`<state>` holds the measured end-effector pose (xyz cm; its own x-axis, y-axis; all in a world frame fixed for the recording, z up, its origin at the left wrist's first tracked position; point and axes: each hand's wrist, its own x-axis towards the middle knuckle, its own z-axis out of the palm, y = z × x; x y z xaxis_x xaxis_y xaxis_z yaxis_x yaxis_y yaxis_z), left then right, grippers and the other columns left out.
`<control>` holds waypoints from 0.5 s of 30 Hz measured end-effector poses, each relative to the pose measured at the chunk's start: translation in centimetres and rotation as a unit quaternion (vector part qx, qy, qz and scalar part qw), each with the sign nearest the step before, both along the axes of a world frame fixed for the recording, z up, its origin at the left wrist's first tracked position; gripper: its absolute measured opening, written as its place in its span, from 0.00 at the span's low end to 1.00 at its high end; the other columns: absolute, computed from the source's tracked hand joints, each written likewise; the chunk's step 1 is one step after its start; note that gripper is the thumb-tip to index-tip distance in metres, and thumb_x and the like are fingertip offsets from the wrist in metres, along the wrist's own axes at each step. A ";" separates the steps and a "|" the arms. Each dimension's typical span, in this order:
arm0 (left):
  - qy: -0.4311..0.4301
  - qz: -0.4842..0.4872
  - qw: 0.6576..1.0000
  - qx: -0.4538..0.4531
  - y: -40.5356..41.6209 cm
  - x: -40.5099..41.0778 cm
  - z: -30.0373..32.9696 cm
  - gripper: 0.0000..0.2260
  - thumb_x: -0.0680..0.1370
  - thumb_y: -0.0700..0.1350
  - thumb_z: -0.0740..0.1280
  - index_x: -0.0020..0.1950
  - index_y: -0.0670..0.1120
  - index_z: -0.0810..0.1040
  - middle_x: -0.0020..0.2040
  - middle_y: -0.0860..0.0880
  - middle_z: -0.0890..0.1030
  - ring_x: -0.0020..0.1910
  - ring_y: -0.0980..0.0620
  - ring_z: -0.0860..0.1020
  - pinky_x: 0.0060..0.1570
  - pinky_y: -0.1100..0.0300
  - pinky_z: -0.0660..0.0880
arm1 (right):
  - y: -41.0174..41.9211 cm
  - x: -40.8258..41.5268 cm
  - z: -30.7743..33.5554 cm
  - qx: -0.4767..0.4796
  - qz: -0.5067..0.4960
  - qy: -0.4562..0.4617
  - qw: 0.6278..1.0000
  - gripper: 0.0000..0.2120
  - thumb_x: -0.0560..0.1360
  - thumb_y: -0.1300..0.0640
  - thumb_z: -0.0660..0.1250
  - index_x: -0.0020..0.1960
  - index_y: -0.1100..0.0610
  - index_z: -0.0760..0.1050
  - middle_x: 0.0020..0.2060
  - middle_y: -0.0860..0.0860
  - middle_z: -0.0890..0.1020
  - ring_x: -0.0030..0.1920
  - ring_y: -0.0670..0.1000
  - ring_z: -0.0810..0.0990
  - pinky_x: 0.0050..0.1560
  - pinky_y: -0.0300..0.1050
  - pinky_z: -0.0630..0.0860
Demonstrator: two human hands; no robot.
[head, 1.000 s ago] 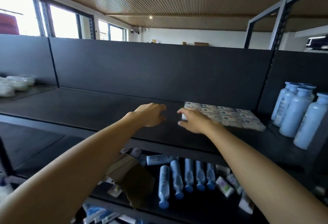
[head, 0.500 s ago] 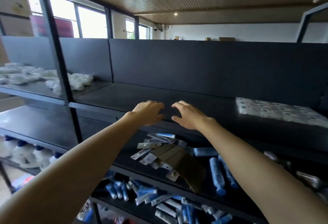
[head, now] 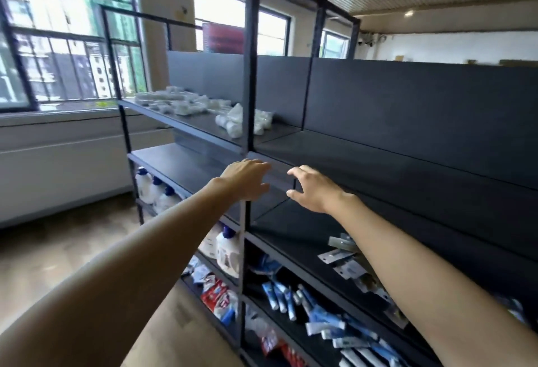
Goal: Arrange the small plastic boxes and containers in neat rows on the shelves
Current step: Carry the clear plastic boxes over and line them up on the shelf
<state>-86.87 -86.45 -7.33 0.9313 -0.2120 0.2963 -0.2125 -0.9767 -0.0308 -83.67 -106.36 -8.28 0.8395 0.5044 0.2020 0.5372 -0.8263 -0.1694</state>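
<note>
- Across the frame's centre, the dark shelving unit point(head: 378, 168) stands; its upper left shelf carries the loose white containers point(head: 233, 117).
- Your left hand point(head: 247, 179) and right hand point(head: 313, 189) hover mid-frame, fingers spread, holding nothing.
- Reach up-left and gather the containers gently, a few at a time.

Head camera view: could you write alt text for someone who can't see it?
Two bare arms reach toward a dark metal shelving unit, the left hand and right hand open and empty. Small white containers lie heaped on the upper left shelf.
</note>
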 end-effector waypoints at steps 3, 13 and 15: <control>-0.012 0.022 1.000 -0.011 4.0 0.7 -0.1 0.20 0.79 0.53 0.65 0.70 0.51 0.71 0.64 0.49 0.77 0.61 0.46 0.77 0.54 0.51 0.76 | 4.6 1.7 -0.1 -0.005 0.035 -0.002 0.999 0.27 0.81 0.48 0.65 0.76 0.53 0.63 0.73 0.51 0.68 0.72 0.55 0.68 0.69 0.53 0.68; -0.036 0.090 0.995 0.013 15.0 8.6 1.1 0.20 0.79 0.53 0.65 0.71 0.51 0.71 0.65 0.47 0.78 0.61 0.45 0.78 0.55 0.50 0.77 | 17.9 12.0 0.1 0.033 0.113 -0.023 0.993 0.27 0.81 0.50 0.65 0.76 0.55 0.64 0.72 0.53 0.69 0.71 0.55 0.69 0.68 0.50 0.69; -0.036 0.100 0.994 0.027 16.7 10.9 2.0 0.20 0.79 0.53 0.65 0.71 0.51 0.71 0.66 0.47 0.78 0.63 0.45 0.77 0.56 0.51 0.76 | 20.0 14.6 0.7 0.040 0.116 -0.021 0.992 0.27 0.81 0.50 0.65 0.76 0.55 0.63 0.72 0.53 0.69 0.72 0.56 0.69 0.69 0.52 0.69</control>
